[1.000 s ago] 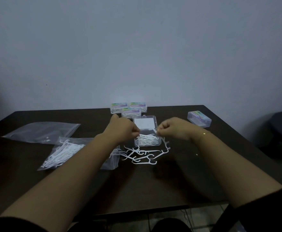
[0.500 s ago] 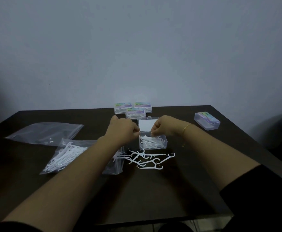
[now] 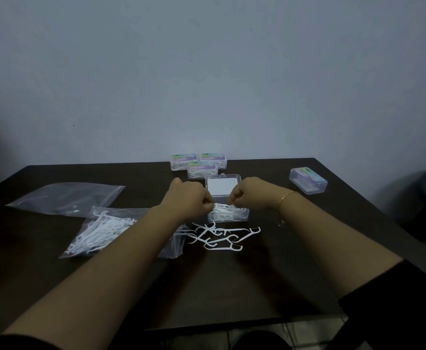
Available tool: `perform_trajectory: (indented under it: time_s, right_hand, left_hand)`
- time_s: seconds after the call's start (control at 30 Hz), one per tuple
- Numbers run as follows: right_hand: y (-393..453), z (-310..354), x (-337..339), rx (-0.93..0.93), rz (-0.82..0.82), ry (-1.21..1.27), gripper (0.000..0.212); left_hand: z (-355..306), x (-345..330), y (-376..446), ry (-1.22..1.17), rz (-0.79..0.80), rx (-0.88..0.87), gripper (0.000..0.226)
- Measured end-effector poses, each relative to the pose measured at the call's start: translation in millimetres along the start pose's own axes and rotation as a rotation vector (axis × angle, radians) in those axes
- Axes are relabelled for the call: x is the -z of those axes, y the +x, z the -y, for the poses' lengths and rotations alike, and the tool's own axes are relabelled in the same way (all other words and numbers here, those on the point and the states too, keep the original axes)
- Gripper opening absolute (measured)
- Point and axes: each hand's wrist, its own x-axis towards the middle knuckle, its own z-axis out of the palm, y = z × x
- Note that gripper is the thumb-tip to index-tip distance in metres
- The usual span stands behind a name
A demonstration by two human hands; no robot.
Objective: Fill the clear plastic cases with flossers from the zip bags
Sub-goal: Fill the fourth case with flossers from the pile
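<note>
Both hands (image 3: 189, 198) (image 3: 248, 194) stayed pinching flossers (image 3: 228, 210) over case (image 3: 242, 218).

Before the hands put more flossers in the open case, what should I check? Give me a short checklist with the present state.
1. Open clear plastic case lid up: ok.
2. Room left in it: cannot tell; white flossers already fill much of it.
3. Left hand and right hand over the case, pinching flossers: ok.
4. Loose white flossers lie on the dark wooden table within reach: ok.
5. Clear zip bag of flossers still has stock: ok.
6. Closed clear case with coloured label stands apart: ok.
</note>
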Motion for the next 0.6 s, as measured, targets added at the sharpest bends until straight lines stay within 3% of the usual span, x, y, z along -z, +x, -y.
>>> perform_trajectory:
  time_s: [0.1, 0.23, 0.37, 0.47, 0.6]
  right_hand:
    - [-14.9, 2.2, 0.6, 0.054, 0.008, 0.073, 0.019]
    - [-34.1, 2.2, -4.7, 0.060, 0.128, -0.067, 0.030]
    - [-41.6, 0.0, -17.2, 0.069, 0.208, -0.180, 0.049]
    - [-44.7, -1.0, -22.5, 0.063, 0.184, -0.153, 0.035]
    - [-48.5, -2.1, -23.6, 0.027, 0.142, -0.133, 0.022]
  left_hand:
    - [-0.9, 3.3, -6.4, -0.034, 0.050, -0.038, 0.023]
    - [0.0, 11.5, -15.1, -0.035, 0.224, -0.046, 0.019]
    - [-1.7, 16.3, -21.5, 0.089, 0.414, -0.047, 0.040]
    - [-0.9, 10.0, -21.9, 0.184, 0.447, -0.042, 0.051]
    - [-2.8, 7.6, -22.8, 0.166, 0.428, -0.016, 0.037]
